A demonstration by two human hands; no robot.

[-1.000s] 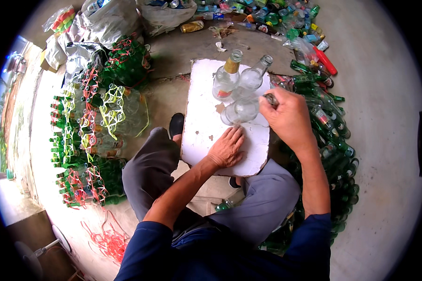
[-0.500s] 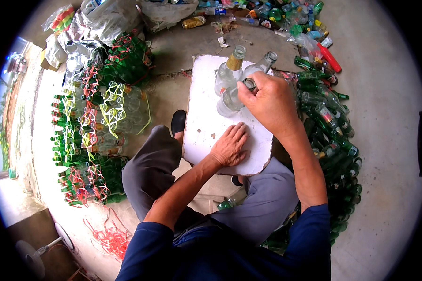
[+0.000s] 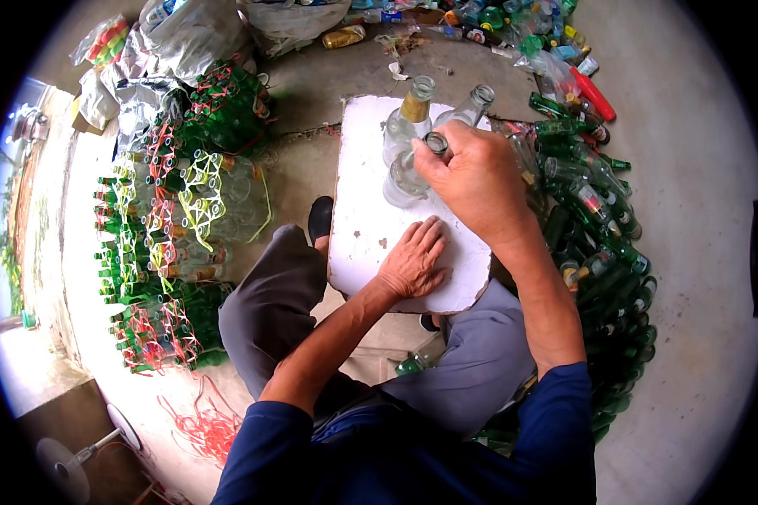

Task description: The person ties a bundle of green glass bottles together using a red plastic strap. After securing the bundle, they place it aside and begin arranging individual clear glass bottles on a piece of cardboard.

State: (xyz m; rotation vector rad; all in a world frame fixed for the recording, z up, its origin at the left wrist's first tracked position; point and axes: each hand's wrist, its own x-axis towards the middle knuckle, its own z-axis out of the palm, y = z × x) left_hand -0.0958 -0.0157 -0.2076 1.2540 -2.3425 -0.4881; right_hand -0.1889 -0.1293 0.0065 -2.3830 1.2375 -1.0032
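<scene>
My right hand (image 3: 484, 181) is closed around the neck of a clear glass bottle (image 3: 404, 187), which stands on a white board (image 3: 355, 202) in front of me. Just behind it stands a second clear bottle (image 3: 407, 124) with a gold neck label. To its right is a third clear bottle (image 3: 472, 108), partly covered by my hand. My left hand (image 3: 413, 263) lies flat on the near part of the board, its fingers stretched out and holding nothing.
Bundles of green and clear bottles (image 3: 173, 219) tied with coloured strips stand on the left. A heap of loose bottles (image 3: 602, 219) lies along my right. Red strips (image 3: 206, 429) are tangled on the floor at lower left, near a fan (image 3: 80, 454). Plastic bottles (image 3: 522, 29) lie at the back.
My right hand and the bottle it grips have shifted slightly left. My left hand rests in the same place. The whole view has tilted a little.
</scene>
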